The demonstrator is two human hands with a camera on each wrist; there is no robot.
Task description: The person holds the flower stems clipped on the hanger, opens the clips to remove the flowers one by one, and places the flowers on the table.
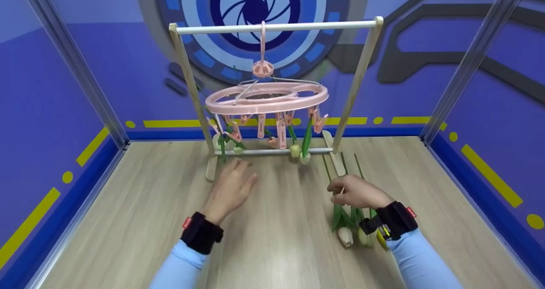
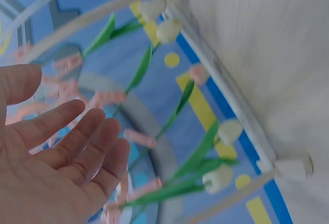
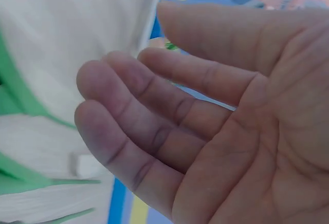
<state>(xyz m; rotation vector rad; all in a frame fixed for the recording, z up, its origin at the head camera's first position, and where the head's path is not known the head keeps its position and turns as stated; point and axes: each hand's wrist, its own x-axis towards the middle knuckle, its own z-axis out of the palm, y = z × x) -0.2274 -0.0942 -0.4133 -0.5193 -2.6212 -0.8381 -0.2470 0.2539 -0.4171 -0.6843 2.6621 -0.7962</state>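
Observation:
A pink round clip hanger (image 1: 267,97) hangs from a small wooden rack (image 1: 276,26). Several artificial tulips (image 1: 305,146) dangle head-down from its clips. My left hand (image 1: 232,187) hovers open above the table just in front of the rack's lower bar, holding nothing; the left wrist view shows its bare palm (image 2: 56,157) facing the hanging tulips (image 2: 218,178). My right hand (image 1: 355,192) is over a bunch of loose tulips (image 1: 347,225) lying on the table. In the right wrist view its fingers (image 3: 154,116) are relaxed and hold nothing, with green leaves (image 3: 20,100) just beside them.
The wooden table (image 1: 127,221) is enclosed by blue walls on the left, back and right. The rack's feet stand near the back. Bare wood stretches to the left of my left hand and between my two forearms.

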